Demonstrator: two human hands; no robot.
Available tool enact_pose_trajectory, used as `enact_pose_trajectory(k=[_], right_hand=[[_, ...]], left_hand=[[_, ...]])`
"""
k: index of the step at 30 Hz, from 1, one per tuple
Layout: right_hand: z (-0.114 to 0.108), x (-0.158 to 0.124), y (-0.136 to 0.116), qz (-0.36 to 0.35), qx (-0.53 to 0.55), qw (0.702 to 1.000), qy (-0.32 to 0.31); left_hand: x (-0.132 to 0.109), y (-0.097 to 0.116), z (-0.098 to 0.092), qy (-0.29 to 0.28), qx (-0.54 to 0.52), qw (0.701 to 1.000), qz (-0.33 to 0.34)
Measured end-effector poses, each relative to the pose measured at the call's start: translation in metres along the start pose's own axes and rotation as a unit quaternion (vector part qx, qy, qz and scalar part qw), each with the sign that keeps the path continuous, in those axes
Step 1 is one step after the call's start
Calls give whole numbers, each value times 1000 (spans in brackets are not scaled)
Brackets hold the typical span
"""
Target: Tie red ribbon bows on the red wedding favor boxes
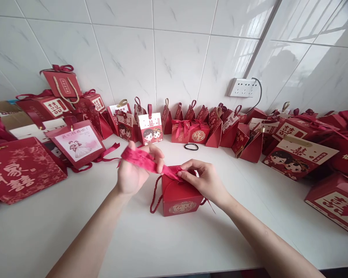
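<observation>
A small red gift box (pixel 182 195) with a gold round emblem on its front stands on the white table before me. Dark red cord handles (pixel 155 197) hang at its sides. A bright red ribbon (pixel 142 159) runs from the top of the box up to the left. My left hand (pixel 136 172) is raised left of the box, its fingers closed on the ribbon's loose length. Low over the lid, my right hand (pixel 201 178) pinches the ribbon where it meets the box top. The right hand partly covers the lid's right side.
Several red gift boxes (pixel 191 133) line the back of the table along the tiled wall. Larger boxes crowd the left (pixel 26 170) and right (pixel 336 199) sides. A black hair tie (pixel 191 146) lies behind the box. A power strip (pixel 242 88) is on the wall.
</observation>
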State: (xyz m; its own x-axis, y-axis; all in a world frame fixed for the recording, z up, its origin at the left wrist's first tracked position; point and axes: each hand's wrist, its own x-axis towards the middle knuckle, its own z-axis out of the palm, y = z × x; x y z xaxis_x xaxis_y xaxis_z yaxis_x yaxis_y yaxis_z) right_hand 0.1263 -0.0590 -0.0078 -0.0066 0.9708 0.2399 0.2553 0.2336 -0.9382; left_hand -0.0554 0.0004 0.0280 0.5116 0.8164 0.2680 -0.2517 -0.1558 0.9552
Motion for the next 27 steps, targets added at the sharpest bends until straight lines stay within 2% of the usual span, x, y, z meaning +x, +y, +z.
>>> enact_pose_trajectory(k=[3, 5, 6, 8, 11, 13, 14, 15, 17, 19, 20, 22, 27], right_hand=[[-1, 0, 0, -1, -5, 1000, 2], [-1, -1, 1, 1, -7, 1000, 2], [-1, -1, 1, 2, -8, 1000, 3], [-1, -1, 2, 3, -9, 1000, 6], [0, -1, 1, 4, -7, 1000, 8], [0, -1, 1, 2, -7, 1000, 6], [0, -1, 1, 1, -9, 1000, 6], [0, -1, 0, -1, -11, 1000, 6], [0, -1, -1, -5, -15, 1000, 7], [0, -1, -1, -8, -16, 1000, 9], [0, -1, -1, -10, -17, 1000, 8], [0, -1, -1, -11, -18, 1000, 7], [1, -1, 1, -10, -19, 1000, 7]], left_hand=[[1, 7, -11, -50, 6, 998, -35], [2, 9, -22, -43, 3, 998, -48], [4, 8, -29, -8, -5, 999, -39], [8, 5, -43, 105, -27, 994, 16], [13, -1, -58, 271, -43, 956, 101], [15, -3, -59, 324, -32, 941, 94], [15, -4, -56, 317, -12, 946, 68], [14, -4, -50, 277, 21, 960, 28], [11, -3, -37, 105, 128, 983, -81], [6, -2, -27, -69, 245, 951, -173], [4, -2, -24, -120, 289, 928, -204], [0, -3, -24, -155, 337, 897, -240], [-1, -3, -32, -241, 320, 864, -305]])
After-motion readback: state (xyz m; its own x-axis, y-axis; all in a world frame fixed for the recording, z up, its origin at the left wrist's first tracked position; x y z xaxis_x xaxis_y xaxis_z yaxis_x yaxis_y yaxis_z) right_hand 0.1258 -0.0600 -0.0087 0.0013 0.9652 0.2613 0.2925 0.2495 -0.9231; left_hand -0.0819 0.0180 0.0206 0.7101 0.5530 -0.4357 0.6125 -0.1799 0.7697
